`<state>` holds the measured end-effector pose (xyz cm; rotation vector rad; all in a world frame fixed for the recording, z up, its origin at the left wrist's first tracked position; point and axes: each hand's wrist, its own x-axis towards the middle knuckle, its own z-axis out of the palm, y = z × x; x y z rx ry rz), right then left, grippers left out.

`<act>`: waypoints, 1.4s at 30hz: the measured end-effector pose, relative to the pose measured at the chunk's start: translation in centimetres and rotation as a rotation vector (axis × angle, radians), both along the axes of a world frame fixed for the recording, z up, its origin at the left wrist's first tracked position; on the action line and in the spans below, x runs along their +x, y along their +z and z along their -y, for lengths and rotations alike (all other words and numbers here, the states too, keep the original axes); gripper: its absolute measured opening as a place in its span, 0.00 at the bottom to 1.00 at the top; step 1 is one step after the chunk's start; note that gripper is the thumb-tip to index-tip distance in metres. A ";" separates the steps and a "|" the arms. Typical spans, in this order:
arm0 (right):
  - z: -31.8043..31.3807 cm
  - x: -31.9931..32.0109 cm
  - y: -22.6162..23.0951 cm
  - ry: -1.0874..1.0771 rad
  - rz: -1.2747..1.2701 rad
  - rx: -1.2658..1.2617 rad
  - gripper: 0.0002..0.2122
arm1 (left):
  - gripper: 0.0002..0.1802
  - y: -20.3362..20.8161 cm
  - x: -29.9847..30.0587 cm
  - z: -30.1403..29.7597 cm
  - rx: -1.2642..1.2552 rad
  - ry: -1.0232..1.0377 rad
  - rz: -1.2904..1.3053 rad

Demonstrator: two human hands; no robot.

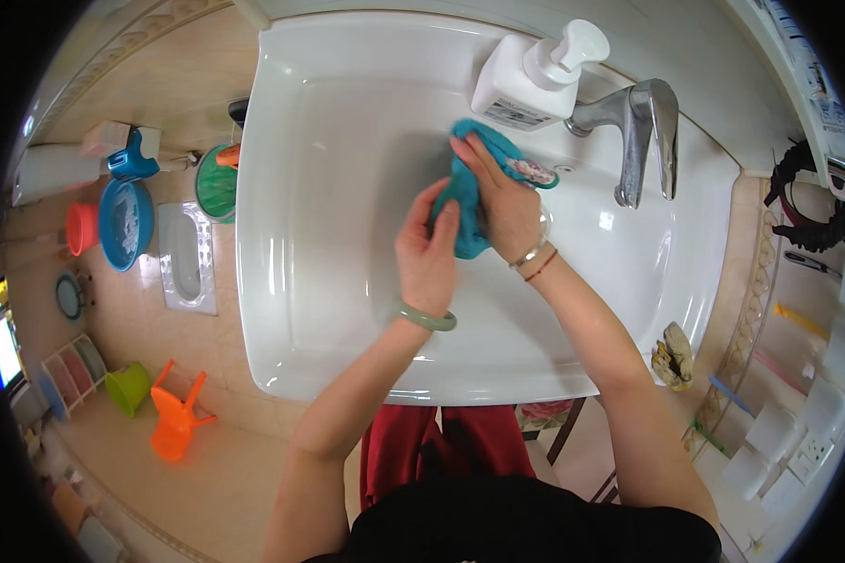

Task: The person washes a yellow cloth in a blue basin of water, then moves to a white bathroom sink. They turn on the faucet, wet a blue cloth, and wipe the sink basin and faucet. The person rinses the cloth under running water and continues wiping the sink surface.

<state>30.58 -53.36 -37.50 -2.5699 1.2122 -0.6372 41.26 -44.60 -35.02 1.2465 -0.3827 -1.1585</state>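
Over the white sink (347, 310), a bunched teal cloth (474, 246) is between my two hands. My left hand (425, 255), with a green bangle at the wrist, pinches its near left side between thumb and fingers. My right hand (509, 214), wearing a silver bracelet and a red string, is closed over the cloth from the right, its fingers pointing away from me. A patterned patch with a teal edge (533, 173) sticks out past my right knuckles. Part of the cloth is hidden under my fingers.
A white pump bottle (526, 89) stands on the sink's back ledge beside the chrome faucet (634, 131). A pale, dark-marked object (673, 357) sits at the near right rim. On the floor to the left are a squat toilet (186, 267), a blue basin (124, 225) and an orange stool (178, 418).
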 end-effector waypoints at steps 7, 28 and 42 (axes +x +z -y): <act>0.1 7.8 0.7 -0.204 -0.031 0.058 0.29 | 0.19 1.3 5.1 3.1 -0.131 0.012 0.187; -9.4 -3.3 -0.4 0.112 0.249 0.746 0.14 | 0.20 3.8 -3.8 -10.1 0.296 -0.112 -0.055; 2.4 -9.8 0.3 -0.251 0.049 0.121 0.22 | 0.23 -2.3 -12.1 4.2 0.001 -0.242 0.137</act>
